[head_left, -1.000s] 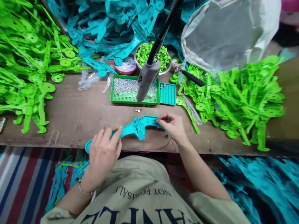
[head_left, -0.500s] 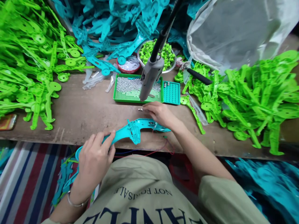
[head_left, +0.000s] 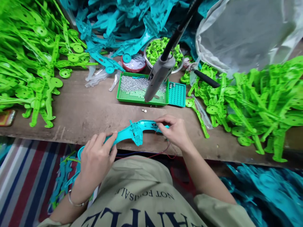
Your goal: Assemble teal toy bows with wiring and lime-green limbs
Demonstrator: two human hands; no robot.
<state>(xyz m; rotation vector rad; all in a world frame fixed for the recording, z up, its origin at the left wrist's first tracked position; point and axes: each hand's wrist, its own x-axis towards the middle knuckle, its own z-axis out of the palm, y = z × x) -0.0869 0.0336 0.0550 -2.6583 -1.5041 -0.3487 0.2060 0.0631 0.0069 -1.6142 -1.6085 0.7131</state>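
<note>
A long blue plastic part (head_left: 123,135) lies along the table's front edge, its ribbed inside facing up. My left hand (head_left: 98,156) is wrapped round its left end. Over the right end, my right hand (head_left: 174,129) has thumb and index finger pinched at a small dark fitting in the part; whatever is between the fingertips is too small to make out. Two small shiny round pieces (head_left: 144,111) rest on the table just beyond the part. Thin red and blue wires (head_left: 153,155) run below the part by the table edge.
An electric screwdriver (head_left: 156,77) hangs over a green tray (head_left: 142,99) of small screws. Beside it is a blue tray (head_left: 177,94). Behind stand a bowl of green pieces (head_left: 157,50) and a red basket (head_left: 134,70). Green parts (head_left: 30,69) are heaped left and right, blue parts (head_left: 109,22) behind.
My right hand has moved from beside the small shiny pieces back toward me, onto the right end of the blue part. The left hand keeps its hold.
</note>
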